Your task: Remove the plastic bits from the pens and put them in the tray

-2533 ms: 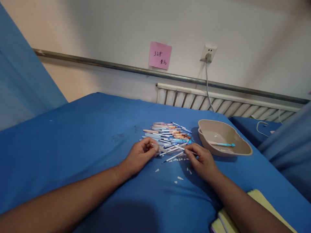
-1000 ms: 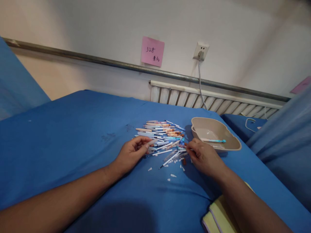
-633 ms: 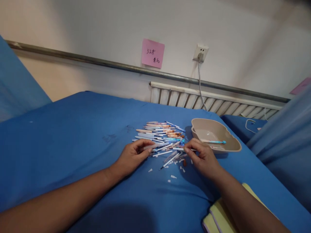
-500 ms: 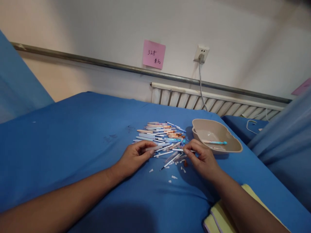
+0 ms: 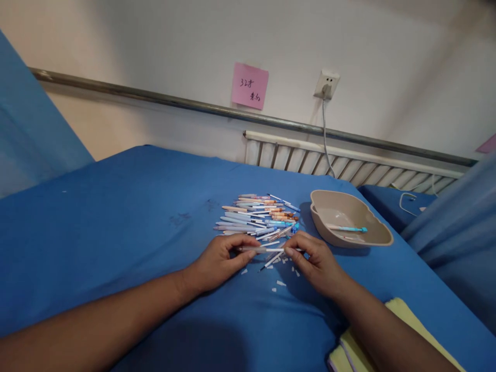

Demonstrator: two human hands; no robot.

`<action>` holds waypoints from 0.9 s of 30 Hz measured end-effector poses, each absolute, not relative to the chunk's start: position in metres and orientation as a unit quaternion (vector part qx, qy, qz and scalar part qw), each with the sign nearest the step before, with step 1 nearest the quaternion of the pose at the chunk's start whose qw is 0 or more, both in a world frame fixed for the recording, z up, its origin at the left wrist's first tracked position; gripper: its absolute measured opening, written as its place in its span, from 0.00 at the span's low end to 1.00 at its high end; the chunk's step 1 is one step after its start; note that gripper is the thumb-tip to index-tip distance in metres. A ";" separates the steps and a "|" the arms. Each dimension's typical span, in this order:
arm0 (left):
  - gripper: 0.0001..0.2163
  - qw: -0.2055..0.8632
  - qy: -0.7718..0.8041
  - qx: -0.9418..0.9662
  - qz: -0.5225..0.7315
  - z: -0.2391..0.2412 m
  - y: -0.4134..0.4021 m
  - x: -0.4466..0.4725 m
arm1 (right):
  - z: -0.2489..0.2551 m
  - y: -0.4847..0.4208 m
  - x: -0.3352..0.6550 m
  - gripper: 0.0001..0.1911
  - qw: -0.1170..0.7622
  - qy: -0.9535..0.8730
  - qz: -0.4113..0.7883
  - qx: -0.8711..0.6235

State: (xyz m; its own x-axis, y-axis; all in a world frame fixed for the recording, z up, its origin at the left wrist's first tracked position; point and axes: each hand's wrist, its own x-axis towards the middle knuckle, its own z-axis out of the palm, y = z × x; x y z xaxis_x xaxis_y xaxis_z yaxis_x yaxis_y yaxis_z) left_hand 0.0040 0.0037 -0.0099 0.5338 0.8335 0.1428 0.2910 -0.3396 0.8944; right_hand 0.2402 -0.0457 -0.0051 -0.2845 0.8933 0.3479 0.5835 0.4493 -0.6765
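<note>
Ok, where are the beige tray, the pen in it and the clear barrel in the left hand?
beige tray (image 5: 341,209), head view, bare inner floor.
blue pen (image 5: 346,228), head view, middle of its shaft.
clear barrel (image 5: 253,249), head view, exposed middle.

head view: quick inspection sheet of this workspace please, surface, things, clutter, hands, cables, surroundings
surface: blue cloth, creased, with faint dark marks
job's things: clear pen barrel and thin white refill, in line between the hands; pile of pen parts just behind; beige tray to the right, holding one blue pen
clutter: small white bits scattered near the hands; yellow notebook at lower right
grippers: left hand pinches the barrel; right hand pinches the refill
cables: grey cable hanging from the wall socket
surroundings: pink note, metal rail and radiator on the wall
</note>
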 end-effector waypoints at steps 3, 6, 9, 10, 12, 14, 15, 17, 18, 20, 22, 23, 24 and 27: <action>0.09 0.417 0.368 0.773 0.307 -0.007 -0.003 0.005 | -0.009 -0.050 0.230 0.07 0.354 -0.757 0.260 -0.483; 0.07 0.405 0.355 0.790 0.295 -0.003 -0.008 0.005 | -0.013 -0.056 0.223 0.06 0.352 -0.734 0.316 -0.488; 0.07 0.400 0.340 0.804 0.280 -0.001 -0.011 0.006 | -0.015 -0.059 0.220 0.07 0.355 -0.721 0.346 -0.484; 0.07 0.401 0.336 0.806 0.276 -0.001 -0.012 0.006 | -0.015 -0.060 0.220 0.07 0.357 -0.720 0.349 -0.482; 0.07 0.402 0.331 0.809 0.273 -0.001 -0.012 0.006 | -0.016 -0.060 0.220 0.07 0.357 -0.719 0.355 -0.479; 0.07 0.400 0.330 0.811 0.271 -0.001 -0.012 0.006 | -0.016 -0.060 0.221 0.07 0.354 -0.719 0.360 -0.478; 0.07 0.398 0.330 0.812 0.271 -0.001 -0.012 0.006 | -0.017 -0.060 0.221 0.07 0.353 -0.718 0.361 -0.479; 0.07 0.395 0.330 0.811 0.277 -0.002 -0.012 0.006 | -0.018 -0.059 0.223 0.07 0.353 -0.716 0.362 -0.481; 0.07 0.394 0.330 0.811 0.280 -0.003 -0.012 0.006 | -0.019 -0.058 0.224 0.07 0.354 -0.715 0.363 -0.481; 0.07 0.394 0.330 0.810 0.283 -0.003 -0.012 0.006 | -0.020 -0.057 0.224 0.07 0.356 -0.714 0.372 -0.473; 0.07 0.400 0.330 0.808 0.279 -0.003 -0.012 0.007 | -0.021 -0.057 0.222 0.07 0.359 -0.714 0.385 -0.461; 0.06 0.405 0.328 0.807 0.277 -0.002 -0.013 0.007 | -0.021 -0.058 0.221 0.08 0.360 -0.715 0.390 -0.455; 0.07 0.410 0.326 0.806 0.274 -0.002 -0.013 0.007 | -0.021 -0.058 0.219 0.08 0.360 -0.716 0.393 -0.450; 0.08 0.413 0.324 0.806 0.273 0.000 -0.014 0.007 | -0.020 -0.059 0.219 0.08 0.358 -0.722 0.384 -0.451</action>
